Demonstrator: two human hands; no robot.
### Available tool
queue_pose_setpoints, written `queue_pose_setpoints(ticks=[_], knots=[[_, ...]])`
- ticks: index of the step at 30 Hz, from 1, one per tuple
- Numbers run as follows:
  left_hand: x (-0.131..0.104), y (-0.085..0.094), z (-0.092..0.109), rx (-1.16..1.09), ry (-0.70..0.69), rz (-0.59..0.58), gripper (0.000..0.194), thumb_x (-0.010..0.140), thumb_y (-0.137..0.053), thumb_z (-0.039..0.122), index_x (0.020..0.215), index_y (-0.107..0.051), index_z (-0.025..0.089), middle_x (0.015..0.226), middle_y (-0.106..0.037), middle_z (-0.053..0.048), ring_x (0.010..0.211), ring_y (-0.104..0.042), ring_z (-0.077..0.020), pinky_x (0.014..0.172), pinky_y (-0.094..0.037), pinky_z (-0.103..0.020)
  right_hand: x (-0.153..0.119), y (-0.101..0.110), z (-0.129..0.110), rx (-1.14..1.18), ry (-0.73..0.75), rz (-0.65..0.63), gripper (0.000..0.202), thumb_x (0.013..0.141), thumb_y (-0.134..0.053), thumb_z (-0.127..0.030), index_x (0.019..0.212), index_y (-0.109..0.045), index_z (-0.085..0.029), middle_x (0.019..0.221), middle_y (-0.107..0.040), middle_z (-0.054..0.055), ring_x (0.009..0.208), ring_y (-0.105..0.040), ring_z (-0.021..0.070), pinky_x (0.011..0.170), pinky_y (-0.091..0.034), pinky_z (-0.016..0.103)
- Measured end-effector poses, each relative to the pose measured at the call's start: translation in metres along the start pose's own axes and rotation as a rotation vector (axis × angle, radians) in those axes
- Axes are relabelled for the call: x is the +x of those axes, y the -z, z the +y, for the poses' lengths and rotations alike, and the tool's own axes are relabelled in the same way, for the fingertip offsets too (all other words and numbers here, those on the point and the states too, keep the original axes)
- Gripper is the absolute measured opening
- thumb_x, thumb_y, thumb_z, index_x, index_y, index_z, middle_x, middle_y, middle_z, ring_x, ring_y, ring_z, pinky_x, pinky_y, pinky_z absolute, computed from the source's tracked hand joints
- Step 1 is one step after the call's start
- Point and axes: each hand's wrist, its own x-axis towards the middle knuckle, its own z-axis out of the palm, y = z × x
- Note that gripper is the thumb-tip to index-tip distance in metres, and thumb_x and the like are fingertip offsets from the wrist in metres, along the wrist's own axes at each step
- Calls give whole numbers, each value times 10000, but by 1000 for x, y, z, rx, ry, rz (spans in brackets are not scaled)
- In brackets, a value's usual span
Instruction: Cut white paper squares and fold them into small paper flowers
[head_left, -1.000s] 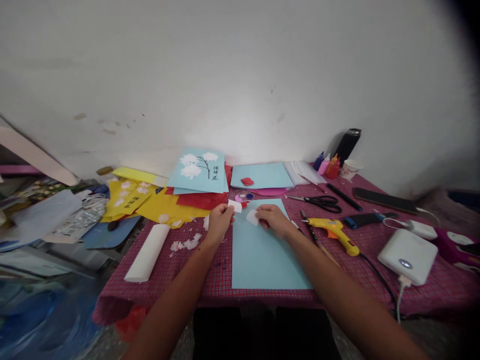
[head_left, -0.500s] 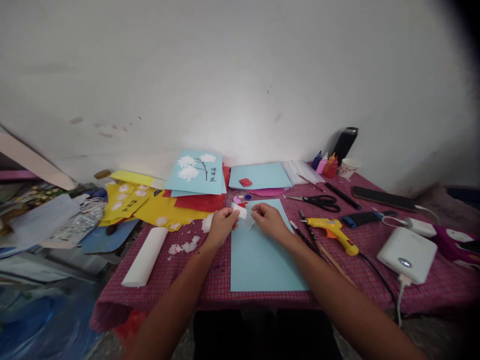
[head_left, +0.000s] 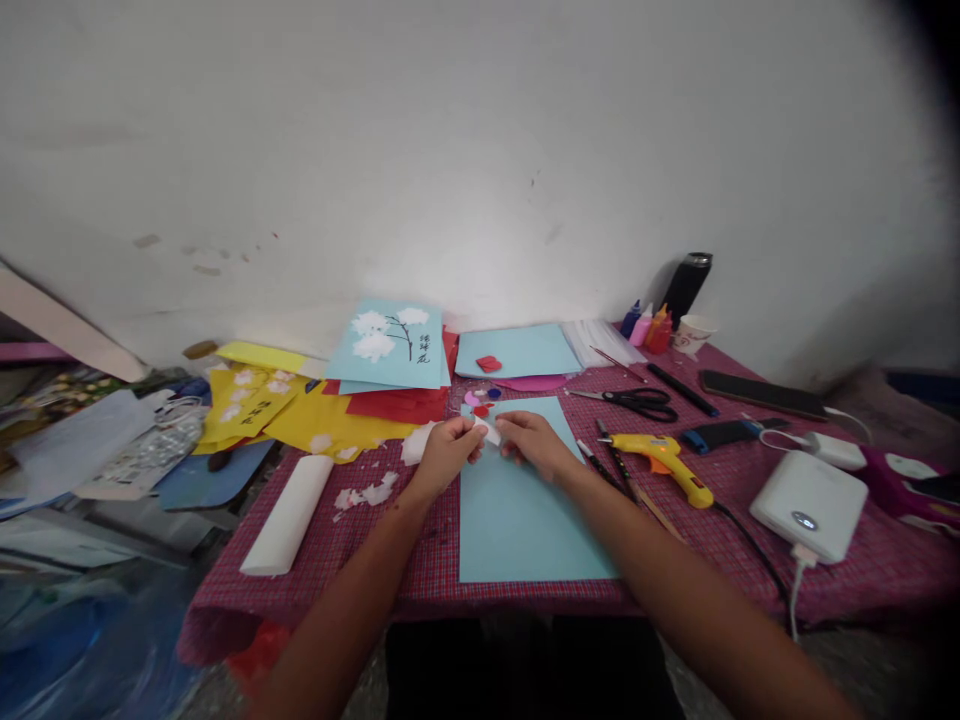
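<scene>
Between my two hands is a small piece of thin white paper (head_left: pixel 491 432), held over the top of a light blue sheet (head_left: pixel 536 530). My left hand (head_left: pixel 448 452) pinches its left side between thumb and fingers. From the right, my right hand (head_left: pixel 534 445) pinches the other side, its fingertips partly hidden. Just behind the hands lie a red scrap (head_left: pixel 481 411) and small round lids or dishes. More white paper (head_left: pixel 415 444) sits by my left hand, with torn white bits (head_left: pixel 365 494) nearby on the checked cloth.
A white paper roll (head_left: pixel 289 515) lies left. Behind stand a blue card with white blossoms (head_left: pixel 386 345) and yellow sheets (head_left: pixel 352 425). To the right are scissors (head_left: pixel 637 401), a yellow glue gun (head_left: pixel 664 465) with cord, a white power bank (head_left: pixel 810 505), paint bottles (head_left: pixel 645 325) and a black flask (head_left: pixel 686 285).
My hands have come closer together. The white paper, earlier with a gap between the pieces at each hand, now spans from one hand to the other.
</scene>
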Motion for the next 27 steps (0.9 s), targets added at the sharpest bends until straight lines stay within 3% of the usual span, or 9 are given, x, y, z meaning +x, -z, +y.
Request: queue_pose_setpoints(ticks=[3,5,9,14,19,27], knots=[[-1,0,3,9,-22,-53,308,785,-590,447,708,-586,149,599,-572,7,510,-511,-92,490,-389,-209,-3,3,-6,247,-124,-150,305,765,-627,-432,879,-639,-150,675,-587,12,468,-494,85,364,-296,193],[-2,1,3,21,-34,-69,302,789,-587,440,713,-588,148,598,-572,6,517,-510,-94,494,-387,-211,-4,5,-8,311,-144,-153,278,716,-694,-397,819,-630,-147,588,-555,-13,427,-450,69,360,-296,185],[-1,2,1,43,-22,-59,295,797,-577,430,725,-596,145,588,-561,8,514,-500,-92,489,-380,-208,-2,7,-4,236,-122,-55,260,685,-727,-371,696,-587,-152,452,-496,-44,366,-392,62,350,-288,186],[0,2,-1,-6,-16,-68,289,810,-553,423,792,-629,146,610,-565,8,521,-505,-91,486,-387,-205,0,5,1,112,-38,9,276,708,-699,-398,674,-602,-142,448,-509,-34,370,-405,66,358,-287,194],[1,2,-2,-75,33,-52,310,799,-568,442,741,-601,139,633,-581,-1,498,-503,-82,472,-391,-207,0,4,1,63,-1,44,302,730,-675,-429,662,-596,-145,441,-503,-36,368,-401,68,360,-279,200],[1,1,-2,-104,52,4,338,780,-581,472,712,-570,141,644,-589,-12,496,-518,-85,465,-410,-210,-2,5,-3,91,-14,-52,355,741,-649,-487,677,-624,-139,505,-553,-8,403,-453,79,377,-312,209]])
